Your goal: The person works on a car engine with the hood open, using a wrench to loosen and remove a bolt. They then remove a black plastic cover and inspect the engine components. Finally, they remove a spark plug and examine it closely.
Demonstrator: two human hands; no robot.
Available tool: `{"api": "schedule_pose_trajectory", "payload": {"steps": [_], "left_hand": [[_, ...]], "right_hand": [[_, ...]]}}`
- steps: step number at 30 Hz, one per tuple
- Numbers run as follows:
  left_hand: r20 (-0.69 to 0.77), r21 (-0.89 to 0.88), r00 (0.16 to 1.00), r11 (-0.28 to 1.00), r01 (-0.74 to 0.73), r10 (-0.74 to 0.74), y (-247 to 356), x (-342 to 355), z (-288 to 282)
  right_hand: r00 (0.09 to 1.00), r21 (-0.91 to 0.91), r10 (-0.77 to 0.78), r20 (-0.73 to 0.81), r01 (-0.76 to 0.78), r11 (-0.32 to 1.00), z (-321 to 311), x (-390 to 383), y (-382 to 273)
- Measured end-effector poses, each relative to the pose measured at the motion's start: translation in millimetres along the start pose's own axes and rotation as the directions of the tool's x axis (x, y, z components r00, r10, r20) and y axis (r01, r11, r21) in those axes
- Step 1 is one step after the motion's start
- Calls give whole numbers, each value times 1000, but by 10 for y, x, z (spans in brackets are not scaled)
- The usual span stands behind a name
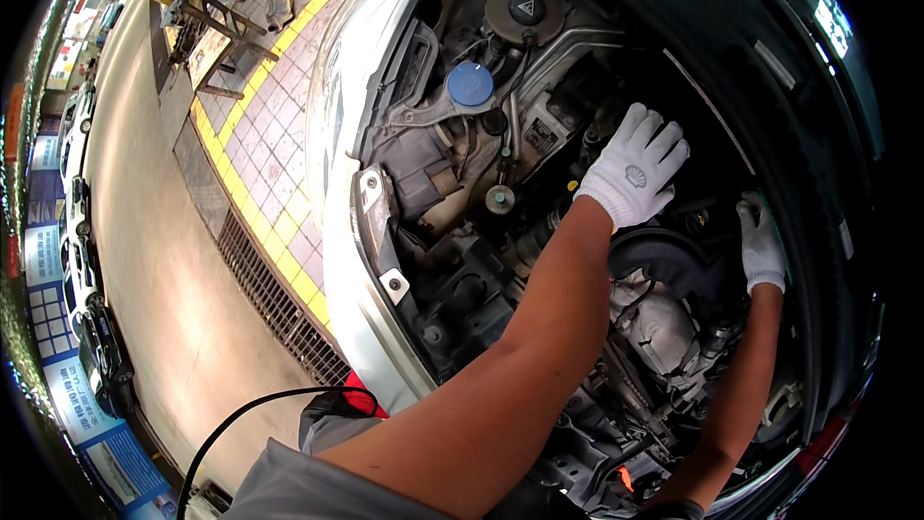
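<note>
I note the left hand [635, 166] with fingers spread over the engine [659, 329]; right hand [761, 248] near the dark panel [818, 183], grip I cannot tell.

From my remote seat I count two hands: one left hand [635, 169], one right hand [761, 246]. Also one engine bay [462, 294], one blue cap [471, 84], one black cap [526, 9], one floor grate [279, 300], and at least three parked cars [102, 356].

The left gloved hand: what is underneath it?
Beside the left gloved hand, a small yellow piece and a curved black part show. What lies directly beneath the hand is covered, so I cannot tell.
</note>
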State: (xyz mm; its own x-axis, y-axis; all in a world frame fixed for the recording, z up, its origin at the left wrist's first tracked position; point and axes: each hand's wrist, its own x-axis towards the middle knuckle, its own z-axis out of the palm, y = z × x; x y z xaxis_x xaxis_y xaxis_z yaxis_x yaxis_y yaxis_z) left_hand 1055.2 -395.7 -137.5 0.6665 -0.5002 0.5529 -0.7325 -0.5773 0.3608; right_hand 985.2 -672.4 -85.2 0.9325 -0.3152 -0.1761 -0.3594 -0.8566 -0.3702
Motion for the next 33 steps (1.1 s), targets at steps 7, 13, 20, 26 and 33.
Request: {"api": "schedule_pose_trajectory", "payload": {"steps": [7, 13, 20, 26, 33], "left_hand": [[-6, -17, 1000, 1000, -22, 22, 74, 73, 24], [4, -3, 1000, 1000, -14, 14, 37, 40, -5], [-9, -30, 1000, 999, -19, 19, 68, 78, -48], [31, -37, 999, 999, -3, 4, 41, 92, -90], [40, -55, 999, 999, 0, 2, 123, 143, -41]], "right_hand": [[941, -462, -299, -156, 198, 865, 202, 250, 951], [989, -164, -67, -130, 45, 985, 60, 66, 232], [990, 8, -129, -65, 130, 992, 9, 25, 183], [988, -310, 62, -144, -104, 945, -3, -11, -203], [995, -235, -28, -93, 5, 972, 67, 88, 528]]}}
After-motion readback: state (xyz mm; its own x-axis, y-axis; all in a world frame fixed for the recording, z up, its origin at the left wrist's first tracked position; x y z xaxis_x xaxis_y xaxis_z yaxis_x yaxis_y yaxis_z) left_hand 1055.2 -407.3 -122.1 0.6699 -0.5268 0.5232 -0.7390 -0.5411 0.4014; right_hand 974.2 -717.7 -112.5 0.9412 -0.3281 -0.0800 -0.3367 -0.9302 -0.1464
